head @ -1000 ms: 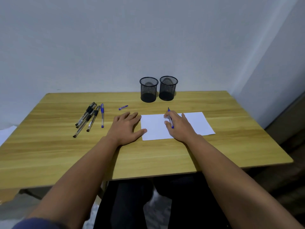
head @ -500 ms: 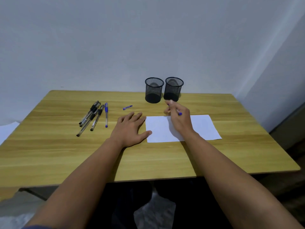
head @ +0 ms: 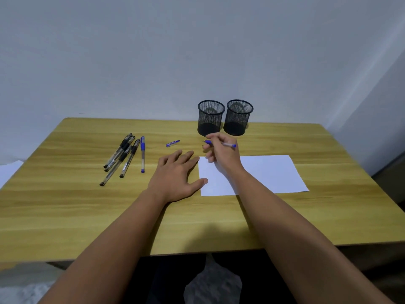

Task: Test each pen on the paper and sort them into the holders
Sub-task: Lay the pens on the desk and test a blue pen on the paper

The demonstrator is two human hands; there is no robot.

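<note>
- Table (head: 65, 216): wooden top, its near edge closest to the viewer; both forearms reach across it.
- Left hand (head: 175, 178): flat, palm down, fingers spread, holding nothing; its thumb tip touches the left edge of the paper (head: 269, 174).
- Paper: white sheet lying flat, right of the left hand; no mark can be made out on it.
- Right hand (head: 221, 153): raised over the far left corner of the paper; fingers pinched on the blue pen (head: 221, 144).
- Blue pen: long axis nearly level, running left to right; tip toward the left, back end toward the right; just in front of the holders.
- Cap (head: 172, 143): small, blue, loose on the table, left of the pen tip; nearer the left hand.
- Spare pens (head: 122, 157): a loose cluster far left, well apart from both hands; the left hand is nearer.
- Left holder (head: 210, 118) and right holder (head: 238, 117): black mesh cups, upright, side by side at the far edge; both appear empty; they lie just beyond the right hand, so the pen probably must be tipped upright to enter.
</note>
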